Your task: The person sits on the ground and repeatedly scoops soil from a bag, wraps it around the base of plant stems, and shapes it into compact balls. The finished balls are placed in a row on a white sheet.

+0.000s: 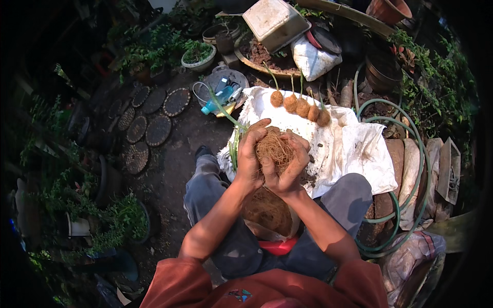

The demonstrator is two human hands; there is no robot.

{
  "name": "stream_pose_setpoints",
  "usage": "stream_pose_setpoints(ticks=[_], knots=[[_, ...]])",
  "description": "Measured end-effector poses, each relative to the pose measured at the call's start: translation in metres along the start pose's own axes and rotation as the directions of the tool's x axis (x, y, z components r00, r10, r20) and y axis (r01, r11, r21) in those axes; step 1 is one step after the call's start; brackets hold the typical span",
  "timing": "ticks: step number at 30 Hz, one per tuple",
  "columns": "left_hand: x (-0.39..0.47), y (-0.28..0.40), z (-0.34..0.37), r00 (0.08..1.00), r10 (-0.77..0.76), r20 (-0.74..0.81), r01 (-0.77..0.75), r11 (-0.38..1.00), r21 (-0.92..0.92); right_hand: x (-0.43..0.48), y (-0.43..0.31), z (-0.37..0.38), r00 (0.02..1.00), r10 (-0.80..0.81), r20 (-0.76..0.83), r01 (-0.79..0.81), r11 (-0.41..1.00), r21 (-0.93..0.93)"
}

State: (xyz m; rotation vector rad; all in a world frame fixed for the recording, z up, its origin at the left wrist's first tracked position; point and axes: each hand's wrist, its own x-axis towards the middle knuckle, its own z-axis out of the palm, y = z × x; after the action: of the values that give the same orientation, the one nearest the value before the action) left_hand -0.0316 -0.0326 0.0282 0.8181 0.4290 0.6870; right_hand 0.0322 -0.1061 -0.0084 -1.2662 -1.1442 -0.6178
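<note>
Both of my hands cup a ball of brown coconut fibre (274, 148) above the near edge of a white woven sack (346, 150). My left hand (249, 161) wraps its left side, and my right hand (290, 165) presses on the right. A green stem (223, 109) sticks out up and to the left from behind my left hand; its lower end is hidden. More green stems (233, 152) lie at the sack's left edge. Between my legs sits a bag of loose coconut fibre (269, 211). Several fibre-wrapped balls with stems (302, 107) stand in a row at the sack's far side.
A round dark stand (240, 79) bears a teal bottle (220, 98) and a phone-like device. Round stepping stones (158, 131) lie to the left. A green hose (425, 165) coils at the right. An upturned basin (271, 23) rests on a soil-filled bowl (250, 57) beyond the sack.
</note>
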Motion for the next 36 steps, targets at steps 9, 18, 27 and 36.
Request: stream_pose_setpoints(ticks=[9, 18, 27, 36], knots=[[0.002, -0.022, -0.008, 0.948, 0.318, 0.006, -0.284, 0.84, 0.461, 0.014, 0.004, -0.004, 0.987, 0.05, 0.153, -0.058, 0.997, 0.055], [-0.01, -0.01, 0.011, 0.825, 0.484, 0.291, -0.561, 0.647, 0.516, 0.008, -0.013, -0.002, 0.762, 0.624, 0.173, -0.623, 0.633, 0.459], [-0.001, -0.007, 0.002, 0.864, 0.336, 0.374, -0.503, 0.602, 0.62, 0.01, -0.006, -0.007, 0.3, 0.787, 0.539, -0.658, -0.239, 0.714], [0.001, -0.02, 0.013, 0.717, 0.574, 0.396, -0.576, 0.167, 0.8, 0.003, 0.004, -0.011, 0.421, 0.842, 0.337, -0.829, 0.206, 0.52]])
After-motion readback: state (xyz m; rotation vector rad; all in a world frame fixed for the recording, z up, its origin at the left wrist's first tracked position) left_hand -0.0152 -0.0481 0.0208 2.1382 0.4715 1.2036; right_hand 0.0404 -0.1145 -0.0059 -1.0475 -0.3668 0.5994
